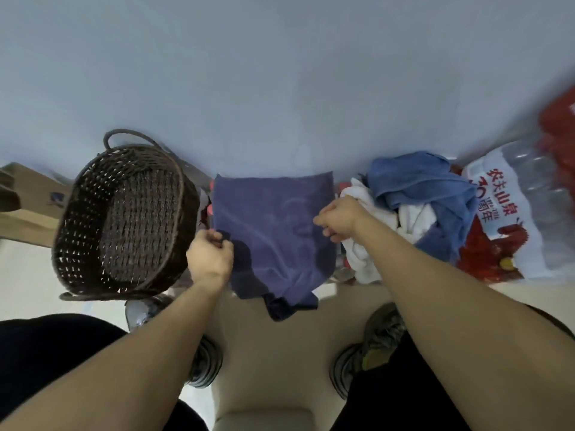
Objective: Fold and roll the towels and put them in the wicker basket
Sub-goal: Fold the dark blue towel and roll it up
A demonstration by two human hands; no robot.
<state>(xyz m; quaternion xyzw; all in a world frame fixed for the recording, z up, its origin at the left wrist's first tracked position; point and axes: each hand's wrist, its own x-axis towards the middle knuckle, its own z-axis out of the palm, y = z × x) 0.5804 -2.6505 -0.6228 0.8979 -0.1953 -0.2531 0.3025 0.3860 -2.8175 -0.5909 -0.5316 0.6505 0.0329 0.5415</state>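
A navy towel (273, 231) is held spread between both hands, beside an empty wicker basket (124, 219).

The soft terry cloth is pinched at its left edge by the curled grip of the left hand (210, 256) and at its right edge by the right hand (339, 219); it lies nearly square, its far edge toward the wall and its rumpled near end drooping toward the floor. The oval, dark woven basket is tilted just to its left. A heap of blue and white towels (413, 206) is piled to its right.
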